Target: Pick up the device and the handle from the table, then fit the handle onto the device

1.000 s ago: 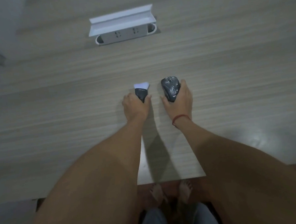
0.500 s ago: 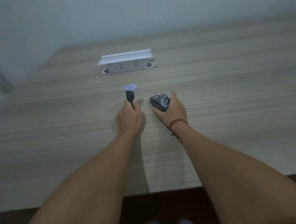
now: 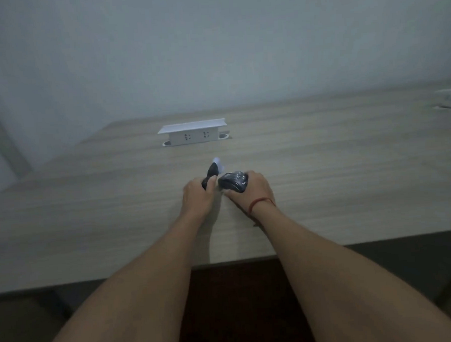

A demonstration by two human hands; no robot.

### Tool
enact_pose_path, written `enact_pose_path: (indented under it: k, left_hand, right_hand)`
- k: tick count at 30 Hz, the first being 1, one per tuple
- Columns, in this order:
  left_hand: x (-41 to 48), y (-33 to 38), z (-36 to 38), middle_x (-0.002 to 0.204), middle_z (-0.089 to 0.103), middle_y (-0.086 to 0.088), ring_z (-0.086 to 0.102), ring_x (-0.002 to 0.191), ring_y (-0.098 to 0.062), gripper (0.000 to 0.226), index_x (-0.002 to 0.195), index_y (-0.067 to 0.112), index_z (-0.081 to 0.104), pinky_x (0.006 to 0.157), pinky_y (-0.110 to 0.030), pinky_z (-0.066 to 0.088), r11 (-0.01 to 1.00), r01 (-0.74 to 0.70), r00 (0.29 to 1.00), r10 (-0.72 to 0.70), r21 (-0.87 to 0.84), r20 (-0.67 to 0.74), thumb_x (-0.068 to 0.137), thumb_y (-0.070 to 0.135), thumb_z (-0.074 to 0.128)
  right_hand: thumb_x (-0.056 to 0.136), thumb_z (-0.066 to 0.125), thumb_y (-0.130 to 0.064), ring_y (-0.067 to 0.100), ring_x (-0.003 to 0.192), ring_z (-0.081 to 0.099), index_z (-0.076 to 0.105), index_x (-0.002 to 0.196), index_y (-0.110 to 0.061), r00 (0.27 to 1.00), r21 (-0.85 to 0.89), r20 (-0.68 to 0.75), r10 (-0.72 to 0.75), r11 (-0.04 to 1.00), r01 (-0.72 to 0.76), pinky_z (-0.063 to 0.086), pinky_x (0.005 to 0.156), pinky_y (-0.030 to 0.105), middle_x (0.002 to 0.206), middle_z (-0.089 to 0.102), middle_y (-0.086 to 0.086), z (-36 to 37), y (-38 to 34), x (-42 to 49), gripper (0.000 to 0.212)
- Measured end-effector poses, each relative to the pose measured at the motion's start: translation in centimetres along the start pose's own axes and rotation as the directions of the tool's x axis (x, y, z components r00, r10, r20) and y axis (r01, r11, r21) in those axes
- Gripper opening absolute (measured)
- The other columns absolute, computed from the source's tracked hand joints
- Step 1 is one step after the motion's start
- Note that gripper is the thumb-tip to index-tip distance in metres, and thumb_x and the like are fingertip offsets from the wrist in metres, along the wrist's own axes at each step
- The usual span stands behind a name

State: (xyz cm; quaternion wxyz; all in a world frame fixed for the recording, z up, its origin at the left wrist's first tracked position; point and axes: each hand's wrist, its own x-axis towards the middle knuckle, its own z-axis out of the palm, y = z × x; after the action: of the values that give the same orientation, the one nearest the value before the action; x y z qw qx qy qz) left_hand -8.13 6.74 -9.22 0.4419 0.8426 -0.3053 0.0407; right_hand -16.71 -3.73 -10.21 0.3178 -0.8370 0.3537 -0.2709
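Left hand [image 3: 198,195] gripping small brush [image 3: 212,173] by dark handle, white bristles angled onto computer mouse [image 3: 233,184]. Right hand [image 3: 251,193] clasping mouse, tilting it off counter [image 3: 91,217] mid-width, near front edge, exposing its side for brushing.

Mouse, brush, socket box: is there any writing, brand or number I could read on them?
None can be read.
Mouse in the right hand: pale marks, too blurred to read.
Brush in the left hand: no lettering shows.
Socket box on the table: only socket holes, no label.
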Motion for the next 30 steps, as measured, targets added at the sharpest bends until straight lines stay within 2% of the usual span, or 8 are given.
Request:
enact_pose_path:
  k: [5,7,10,13,18,24,27,30]
  left_hand:
    - [0.3,1.4,0.1,0.054,0.045,-0.004,0.049,0.067,-0.029,0.049,0.05,0.016,0.04,0.056,-0.026,0.021,0.997,0.01,1.0,-0.009,-0.072,0.003,0.097,0.026,0.05]
    - [0.5,1.3,0.5,0.081,0.064,-0.015,0.061,0.088,-0.032,0.032,0.075,0.005,0.061,0.065,-0.026,0.031,0.996,0.015,0.999,-0.012,-0.085,0.038,0.097,0.025,0.049]
    - [0.6,1.2,0.6,0.112,0.066,-0.019,0.063,0.105,-0.032,0.032,0.115,-0.001,0.058,0.085,-0.032,0.046,0.986,0.049,0.998,-0.04,-0.162,0.056,0.095,0.024,0.051]
    - [1.0,1.5,0.4,0.099,0.068,-0.014,0.064,0.092,-0.029,0.031,0.106,-0.001,0.063,0.08,-0.033,0.05,0.983,0.019,0.999,-0.013,-0.181,0.034,0.092,0.027,0.057]
    - [1.4,2.2,-0.9,0.055,0.049,0.002,0.045,0.059,-0.017,0.032,0.056,0.013,0.053,0.062,-0.025,0.036,0.963,0.088,0.99,-0.113,-0.253,-0.086,0.079,0.029,0.069]
    - [1.2,1.9,-1.7,0.065,0.054,-0.004,0.049,0.067,-0.016,0.017,0.076,0.003,0.068,0.055,-0.018,0.032,0.987,0.083,0.989,-0.099,-0.138,-0.107,0.081,0.019,0.07]
    - [1.2,2.0,-1.4,0.062,0.054,-0.007,0.05,0.068,-0.019,0.029,0.074,-0.002,0.068,0.061,-0.027,0.038,0.984,0.076,0.984,-0.1,-0.159,-0.148,0.083,0.025,0.069]
    - [1.2,2.2,-1.2,0.078,0.063,-0.013,0.059,0.079,-0.027,0.037,0.083,-0.003,0.067,0.071,-0.031,0.046,0.985,0.038,0.987,-0.064,-0.171,-0.148,0.088,0.033,0.063]
  right_hand:
    - [0.065,0.075,-0.049,0.027,0.11,0.057,0.058,0.115,-0.015,1.0,-0.028,0.005,-0.007,1.0,0.007,0.05,0.093,0.04,0.117,0.06,0.007,-0.1,0.1,0.1,0.063]
    - [0.064,0.075,-0.049,0.027,0.109,0.058,0.059,0.113,-0.015,1.0,-0.022,0.0,-0.007,1.0,0.007,0.051,0.092,0.04,0.116,0.062,0.008,-0.2,0.1,0.1,0.062]
    - [0.062,0.075,-0.049,0.028,0.105,0.06,0.061,0.11,-0.015,1.0,-0.011,0.004,-0.004,1.0,0.004,0.052,0.089,0.04,0.112,0.063,0.007,-0.2,0.1,0.0,0.06]
    - [0.062,0.075,-0.05,0.028,0.102,0.06,0.062,0.105,-0.015,1.0,0.0,0.006,-0.002,1.0,0.002,0.052,0.085,0.038,0.109,0.064,0.007,-0.3,0.0,0.0,0.057]
    - [0.061,0.076,-0.049,0.028,0.103,0.06,0.062,0.105,-0.016,1.0,0.01,0.005,-0.01,1.0,0.01,0.052,0.087,0.039,0.108,0.064,0.007,-0.1,0.1,0.0,0.057]
    - [0.061,0.077,-0.051,0.025,0.104,0.059,0.06,0.108,-0.017,1.0,0.001,0.004,-0.016,1.0,0.016,0.052,0.088,0.038,0.11,0.064,0.004,0.0,0.1,0.1,0.06]
    - [0.062,0.077,-0.049,0.026,0.104,0.058,0.058,0.106,-0.016,1.0,-0.012,0.004,-0.019,1.0,0.019,0.051,0.085,0.035,0.11,0.063,0.005,0.0,0.2,0.2,0.058]
    - [0.061,0.076,-0.05,0.027,0.101,0.06,0.058,0.103,-0.015,1.0,-0.015,0.002,-0.022,1.0,0.022,0.052,0.084,0.038,0.108,0.063,0.005,0.0,0.2,0.3,0.058]
